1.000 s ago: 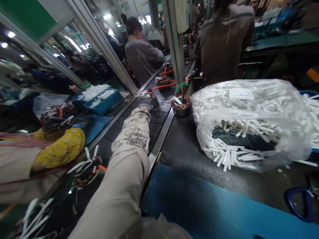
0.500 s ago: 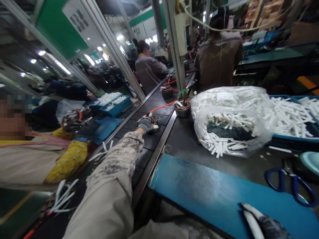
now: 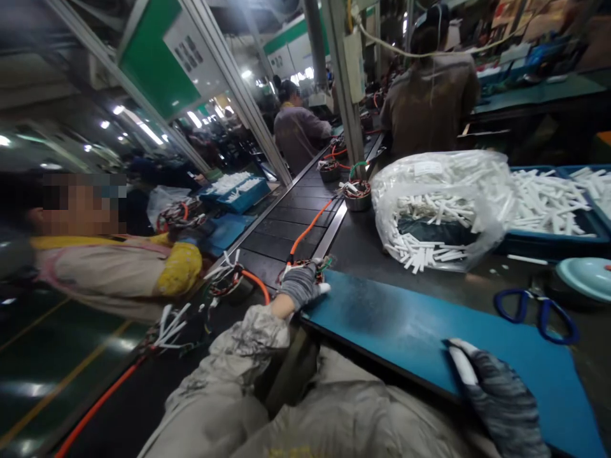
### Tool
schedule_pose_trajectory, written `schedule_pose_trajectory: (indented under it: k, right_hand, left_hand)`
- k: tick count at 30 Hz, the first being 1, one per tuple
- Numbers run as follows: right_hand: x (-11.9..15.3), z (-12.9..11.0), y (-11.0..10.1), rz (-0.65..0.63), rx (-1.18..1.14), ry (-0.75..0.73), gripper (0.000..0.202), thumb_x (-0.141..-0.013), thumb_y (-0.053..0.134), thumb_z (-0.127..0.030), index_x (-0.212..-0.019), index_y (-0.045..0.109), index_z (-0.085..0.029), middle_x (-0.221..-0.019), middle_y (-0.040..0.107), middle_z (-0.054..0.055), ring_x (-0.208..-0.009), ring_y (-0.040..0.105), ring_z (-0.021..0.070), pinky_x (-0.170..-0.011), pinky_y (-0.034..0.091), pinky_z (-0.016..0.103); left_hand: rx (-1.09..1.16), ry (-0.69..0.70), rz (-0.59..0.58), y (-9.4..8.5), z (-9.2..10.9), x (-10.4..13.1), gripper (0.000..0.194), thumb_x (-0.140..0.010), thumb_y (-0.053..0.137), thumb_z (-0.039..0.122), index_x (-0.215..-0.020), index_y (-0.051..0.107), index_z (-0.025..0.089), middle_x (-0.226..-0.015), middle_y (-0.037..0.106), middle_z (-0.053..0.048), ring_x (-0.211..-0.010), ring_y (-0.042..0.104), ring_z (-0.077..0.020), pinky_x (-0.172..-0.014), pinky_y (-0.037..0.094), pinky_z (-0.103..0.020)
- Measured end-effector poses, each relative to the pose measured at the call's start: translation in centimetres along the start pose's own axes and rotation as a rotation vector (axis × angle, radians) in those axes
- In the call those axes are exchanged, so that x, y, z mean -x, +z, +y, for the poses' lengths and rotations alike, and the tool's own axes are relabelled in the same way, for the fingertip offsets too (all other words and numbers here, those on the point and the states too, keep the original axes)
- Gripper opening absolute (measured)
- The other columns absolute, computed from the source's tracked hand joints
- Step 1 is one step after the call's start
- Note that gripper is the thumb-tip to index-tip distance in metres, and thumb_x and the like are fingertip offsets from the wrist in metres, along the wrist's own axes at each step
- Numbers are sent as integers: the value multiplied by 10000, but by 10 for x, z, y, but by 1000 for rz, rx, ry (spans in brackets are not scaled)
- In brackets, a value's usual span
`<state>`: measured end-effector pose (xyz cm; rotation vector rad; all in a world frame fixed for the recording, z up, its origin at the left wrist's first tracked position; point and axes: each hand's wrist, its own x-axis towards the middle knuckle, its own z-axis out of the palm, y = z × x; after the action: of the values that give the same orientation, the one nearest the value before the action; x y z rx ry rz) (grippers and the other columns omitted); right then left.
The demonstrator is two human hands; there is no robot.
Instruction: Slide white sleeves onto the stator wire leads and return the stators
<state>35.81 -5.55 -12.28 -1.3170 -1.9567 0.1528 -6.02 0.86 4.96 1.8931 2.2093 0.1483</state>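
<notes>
My left hand (image 3: 300, 286), in a grey striped glove with a white-covered fingertip, grips a motor stator (image 3: 289, 270) at the left corner of the blue mat (image 3: 391, 308). The glove hides most of this stator, and an orange cable (image 3: 310, 226) runs up from it. My right hand (image 3: 503, 391), gloved alike with white-covered fingertips, rests at the mat's front edge. Its fingers reach forward, and I see nothing held in them. Blue-handled scissors or snips (image 3: 534, 312) lie beyond that hand, partly on the mat.
A plastic bag of white tubes (image 3: 439, 210) stands behind the mat, beside a blue bin of tubes (image 3: 548, 203). Another stator (image 3: 357, 196) sits by the metal post. More wired stators (image 3: 226, 283) lie along the conveyor (image 3: 272, 222). A co-worker in yellow sleeves (image 3: 179, 270) works across it.
My left hand has drawn the stator from the conveyor towards me, to the mat's corner, its orange cable trailing. My right hand shows more fully at the mat's edge. The view has shifted.
</notes>
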Motion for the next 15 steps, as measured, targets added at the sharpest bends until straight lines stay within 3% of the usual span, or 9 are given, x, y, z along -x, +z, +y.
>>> schedule_pose_trajectory:
  k: [2, 4, 6, 7, 9, 11, 12, 14, 15]
  right_hand:
    - [-7, -5, -1, 28, 96, -17, 374, -1091, 524, -436, -1185, 786, -184, -1071, 845, 139, -845, 794, 321, -807, 609, 466]
    - [-15, -12, 0, 31, 132, -24, 412, -1110, 470, -468, -1150, 777, -195, -1034, 851, 117, -834, 806, 306, -786, 630, 454]
    - [-22, -21, 3, 20, 123, -48, 422, -1115, 453, -485, -1121, 779, -215, -992, 855, 89, -806, 810, 279, -756, 642, 423]
    - [-25, -27, 4, 14, 116, -72, 418, -1116, 455, -479, -1112, 783, -220, -980, 855, 82, -796, 810, 266, -749, 644, 405]
    - [-31, -39, 5, 7, 98, -117, 382, -1112, 479, -438, -1121, 793, -220, -987, 854, 82, -804, 809, 248, -764, 645, 383]
    - [-36, -50, 0, 17, 60, -132, 319, -1096, 530, -385, -1166, 791, -216, -1028, 851, 87, -866, 811, 252, -825, 649, 396]
    - [-39, -56, -3, 21, 32, -129, 288, -1082, 564, -363, -1194, 784, -215, -1058, 847, 91, -916, 811, 260, -864, 651, 411]
    - [-45, -64, -12, 7, -31, -113, 262, -1053, 623, -328, -1244, 771, -227, -1153, 831, 102, -1022, 800, 277, -937, 650, 445]
    - [-49, -67, -16, -16, -67, -107, 268, -1040, 645, -315, -1267, 765, -239, -1210, 817, 105, -1070, 791, 283, -968, 646, 459]
  left_hand:
    - [47, 22, -58, 9, 21, 8, 757, -817, 877, 416, -1508, 609, 263, -1264, 777, -81, -1148, 750, -331, -1079, 563, -472]
    - [190, 89, -182, 15, 41, 13, 944, -817, 875, 453, -1643, 468, 249, -1217, 776, -74, -1072, 769, -281, -1023, 602, -421]
    - [378, 198, -267, 20, 58, 13, 1013, -865, 824, 493, -1712, 337, 224, -1150, 776, -65, -1004, 776, -248, -980, 628, -409]
    - [453, 274, -244, 21, 65, 12, 1009, -878, 805, 514, -1713, 326, 211, -1172, 769, -79, -1042, 772, -256, -1001, 626, -425]
    - [552, 459, -61, 22, 73, 5, 994, -887, 787, 579, -1692, 354, 188, -1378, 704, -147, -1283, 699, -305, -1115, 581, -468]
    - [611, 635, 144, 22, 70, -6, 995, -902, 748, 670, -1682, 361, 188, -1631, 520, -191, -1531, 507, -347, -1238, 488, -510]
    - [629, 689, 192, 22, 64, -12, 980, -923, 713, 701, -1686, 352, 202, -1695, 447, -188, -1586, 439, -349, -1275, 447, -524]
    - [627, 729, 158, 23, 42, -24, 899, -971, 654, 704, -1682, 370, 234, -1702, 455, -175, -1592, 441, -335, -1309, 399, -533]
    - [606, 730, 83, 24, 28, -30, 870, -975, 661, 686, -1674, 396, 239, -1664, 510, -176, -1564, 484, -331, -1306, 403, -530]
